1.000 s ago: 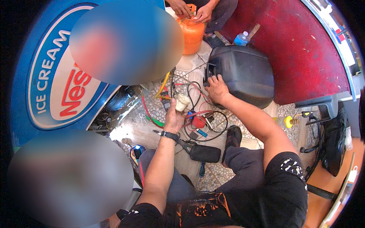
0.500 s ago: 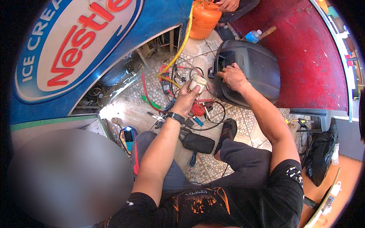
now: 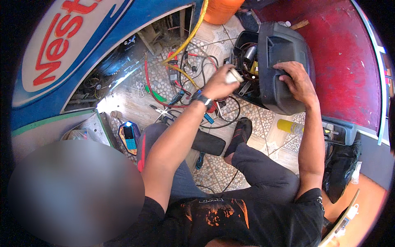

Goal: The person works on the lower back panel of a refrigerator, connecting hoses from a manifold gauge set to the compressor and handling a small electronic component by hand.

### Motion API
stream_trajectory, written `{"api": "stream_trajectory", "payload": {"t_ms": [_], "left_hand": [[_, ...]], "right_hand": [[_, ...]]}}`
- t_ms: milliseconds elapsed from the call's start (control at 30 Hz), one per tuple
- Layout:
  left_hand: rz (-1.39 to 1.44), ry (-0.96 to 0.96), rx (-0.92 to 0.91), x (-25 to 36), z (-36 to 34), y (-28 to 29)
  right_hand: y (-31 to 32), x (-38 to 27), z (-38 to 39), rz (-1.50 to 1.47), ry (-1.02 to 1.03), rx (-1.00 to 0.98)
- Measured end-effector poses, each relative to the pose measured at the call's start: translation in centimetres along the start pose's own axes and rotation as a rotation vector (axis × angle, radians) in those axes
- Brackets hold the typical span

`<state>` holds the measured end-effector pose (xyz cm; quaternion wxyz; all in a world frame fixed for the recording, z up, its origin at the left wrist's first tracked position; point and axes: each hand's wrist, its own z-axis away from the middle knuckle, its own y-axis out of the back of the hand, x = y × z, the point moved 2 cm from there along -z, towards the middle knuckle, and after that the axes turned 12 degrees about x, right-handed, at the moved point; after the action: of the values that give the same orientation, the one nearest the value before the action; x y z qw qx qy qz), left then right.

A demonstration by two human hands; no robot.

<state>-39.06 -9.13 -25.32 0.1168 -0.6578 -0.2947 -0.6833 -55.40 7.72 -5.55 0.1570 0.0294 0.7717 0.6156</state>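
Note:
My left hand (image 3: 224, 80) holds a small cream-white object (image 3: 234, 76) just left of the opened black case. My right hand (image 3: 294, 80) grips the lid (image 3: 286, 53), now raised. Inside the black case (image 3: 242, 92) show a silver cylinder (image 3: 250, 54), a yellow item (image 3: 254, 66) and metal tools. Left of it lie red and black cables, a red-and-grey meter (image 3: 173, 74), a yellow hose (image 3: 189, 37), pliers (image 3: 160, 110) and a small blue tool (image 3: 208, 118).
A blue freezer (image 3: 103, 24) with an exposed compartment stands left, a red panel (image 3: 345, 61) right, an orange container (image 3: 222, 8) at the top. A phone (image 3: 130, 138), black pouch (image 3: 207, 143), yellow cylinder (image 3: 290, 126) and black bag (image 3: 341, 177) surround my legs.
The case's lid has been lifted by my right hand, exposing its contents. My left hand with the cream object has moved up and right toward the case. The view has also shifted.

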Motion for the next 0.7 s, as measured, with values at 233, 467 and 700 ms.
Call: {"api": "stream_trajectory", "payload": {"t_ms": [233, 467, 700], "left_hand": [[-0.458, -0.213, -0.252, 1.0, -2.6, -8.9], [-0.805, -1.002, -0.224, 4.3, 2.1, -3.3], [-0.982, -1.246, -0.152, 8.1, 3.4, 8.1]], "right_hand": [[-0.6, 0.8, 0.7, -0.005, 0.046, 0.06], [-2.0, 1.8, 1.1, 0.06, 0.083, 0.116], [-9.1, 0.3, 0.0, 0.13, 0.206, 0.097]]}}
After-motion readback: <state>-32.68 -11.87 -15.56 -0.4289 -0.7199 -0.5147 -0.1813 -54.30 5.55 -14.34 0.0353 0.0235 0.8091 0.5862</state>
